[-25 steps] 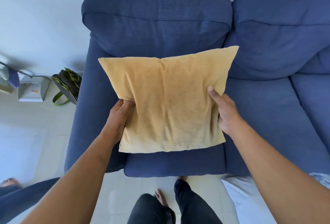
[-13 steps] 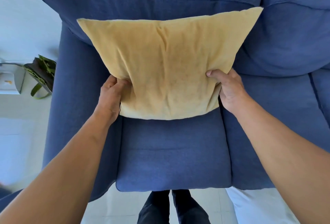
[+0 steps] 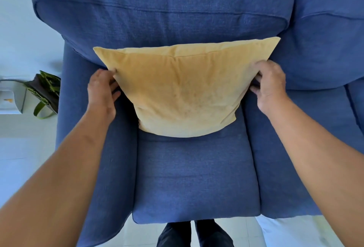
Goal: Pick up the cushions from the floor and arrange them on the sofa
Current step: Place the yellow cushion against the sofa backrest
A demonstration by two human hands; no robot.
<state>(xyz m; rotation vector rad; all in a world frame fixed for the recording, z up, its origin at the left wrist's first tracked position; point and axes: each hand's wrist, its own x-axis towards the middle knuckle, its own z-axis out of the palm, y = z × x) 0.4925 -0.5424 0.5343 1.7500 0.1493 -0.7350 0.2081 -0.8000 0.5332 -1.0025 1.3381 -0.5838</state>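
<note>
A yellow cushion (image 3: 185,93) stands on the left seat of the blue sofa (image 3: 193,179) and leans back against the sofa's backrest. My left hand (image 3: 101,91) is at the cushion's left edge, touching it near the upper corner with its lower fingers spread off the fabric. At the right edge, my right hand (image 3: 269,87) has its fingers curled on the fabric. A white cushion (image 3: 285,231) lies on the floor by the sofa's front right and is only partly in view.
A dark bag with green handles (image 3: 45,91) and a white box (image 3: 9,99) sit on the pale floor left of the sofa's armrest (image 3: 78,148). My legs (image 3: 195,233) stand against the seat front. A second seat continues to the right.
The cushion went from being held in the air to resting on the seat against the backrest. I leaned closer, and both hands slid up to its side edges with a looser hold.
</note>
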